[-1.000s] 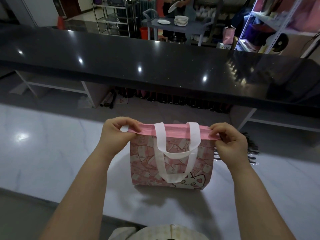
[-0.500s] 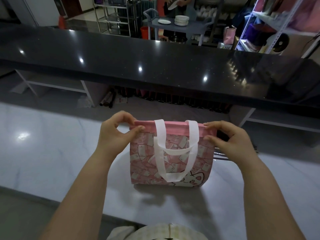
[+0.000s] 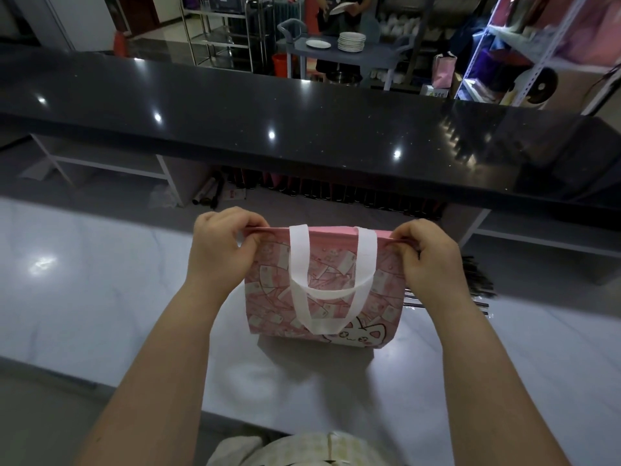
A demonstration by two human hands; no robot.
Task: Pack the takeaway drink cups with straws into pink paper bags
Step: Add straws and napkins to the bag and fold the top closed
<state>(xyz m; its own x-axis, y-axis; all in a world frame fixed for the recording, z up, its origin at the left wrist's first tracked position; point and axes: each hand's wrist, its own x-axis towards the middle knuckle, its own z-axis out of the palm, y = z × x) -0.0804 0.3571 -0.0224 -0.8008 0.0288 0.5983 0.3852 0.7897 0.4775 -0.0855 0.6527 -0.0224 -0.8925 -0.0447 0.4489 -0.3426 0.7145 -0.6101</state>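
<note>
A pink paper bag (image 3: 386, 297) with a cat print and white loop handles stands upright on the white marble counter (image 3: 100, 297). My left hand (image 3: 221, 250) pinches the left end of the bag's top edge. My right hand (image 3: 430, 260) pinches the right end. The top edge is pulled flat and closed between them. Whatever is inside the bag is hidden. A bundle of dark wrapped straws (image 3: 477, 284) lies on the counter just behind my right hand.
A long black glossy counter (image 3: 302, 129) runs across behind the white one, with dark bottles stored underneath. Beyond it a person handles plates at a grey cart (image 3: 349, 45). Metal shelving stands at the far right.
Both hands shifted along the bag's top edge and now pull it taut and flat at its two ends. The bag stays in the same spot.
</note>
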